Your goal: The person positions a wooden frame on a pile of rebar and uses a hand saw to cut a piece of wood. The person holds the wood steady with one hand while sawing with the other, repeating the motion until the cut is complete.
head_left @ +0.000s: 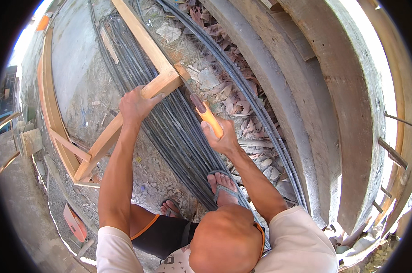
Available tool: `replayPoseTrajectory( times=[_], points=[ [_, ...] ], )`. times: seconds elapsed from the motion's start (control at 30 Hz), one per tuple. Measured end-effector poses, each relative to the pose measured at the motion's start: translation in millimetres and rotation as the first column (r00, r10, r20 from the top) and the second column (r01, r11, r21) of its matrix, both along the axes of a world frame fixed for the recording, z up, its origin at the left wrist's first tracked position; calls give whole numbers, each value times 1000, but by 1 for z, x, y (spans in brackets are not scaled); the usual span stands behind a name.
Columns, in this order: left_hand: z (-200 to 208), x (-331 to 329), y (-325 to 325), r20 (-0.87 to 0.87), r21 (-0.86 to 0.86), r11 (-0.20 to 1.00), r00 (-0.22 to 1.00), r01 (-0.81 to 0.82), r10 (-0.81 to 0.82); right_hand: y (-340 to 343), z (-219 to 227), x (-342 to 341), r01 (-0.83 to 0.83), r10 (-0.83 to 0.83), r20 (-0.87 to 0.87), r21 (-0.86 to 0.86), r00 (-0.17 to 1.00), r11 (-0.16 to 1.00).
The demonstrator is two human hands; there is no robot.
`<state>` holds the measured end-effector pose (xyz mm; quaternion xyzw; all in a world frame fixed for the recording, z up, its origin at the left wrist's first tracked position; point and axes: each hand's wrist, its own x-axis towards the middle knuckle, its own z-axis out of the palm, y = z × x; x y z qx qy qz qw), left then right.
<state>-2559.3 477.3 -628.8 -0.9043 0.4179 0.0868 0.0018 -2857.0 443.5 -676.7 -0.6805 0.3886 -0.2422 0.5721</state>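
Observation:
A long wooden frame (144, 38) reaches from the far edge to a corner in front of me. My left hand (137, 105) grips the short crosspiece near that corner, thumb over its near face. In my right hand (223, 135) is a handsaw (209, 119) with an orange handle, my fingers wrapped round it. Its blade shows almost edge-on as a thin dark line along the frame's right side. A short wooden stub (182, 71) lies just right of the blade at the corner. Whether the teeth touch the wood cannot be made out.
Bundled dark steel bars (178, 136) run beneath the frame, and my right foot (224, 187) rests on them. Large concrete beams (301, 113) stand at right. Dry leaves and rubble (235, 100) lie between. An orange-and-grey tool (75, 224) lies at lower left.

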Motion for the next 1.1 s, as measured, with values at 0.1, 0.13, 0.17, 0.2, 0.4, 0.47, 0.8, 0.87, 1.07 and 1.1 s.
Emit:
replayPoseTrajectory(
  times=[0.1,0.13,0.17,0.2,0.4,0.47,0.8,0.87,1.07,1.1],
  points=[
    [-5,6,10,22,-16,1000,1000,-3,3,28,36,-52,-103,103,-163,6,981,995],
    [-7,9,13,47,-36,999,999,-1,3,46,46,-84,-168,158,-226,-27,961,985],
    [-9,10,12,48,-41,999,999,-7,9,65,58,-118,-139,133,-196,-12,971,990],
    [-9,6,11,44,-44,999,999,-7,9,75,70,-138,-104,103,-171,6,980,995],
    [-7,-1,2,49,-22,999,999,24,-23,11,27,-36,-24,27,-123,30,992,999],
    [-7,-2,-1,13,-24,999,1000,29,-28,-12,19,14,50,-51,-52,-21,997,999],
    [-4,5,10,24,41,999,999,-30,29,92,38,-152,-100,83,-99,-181,992,978],
    [-4,8,8,34,36,999,999,-21,20,67,19,-105,-81,60,-138,-154,989,985],
    [-2,-3,4,-16,23,1000,1000,4,-4,-12,7,11,20,-17,-48,57,999,998],
    [-2,1,8,-5,27,1000,1000,3,-3,0,9,-3,-7,13,-84,66,996,998]
  ],
)
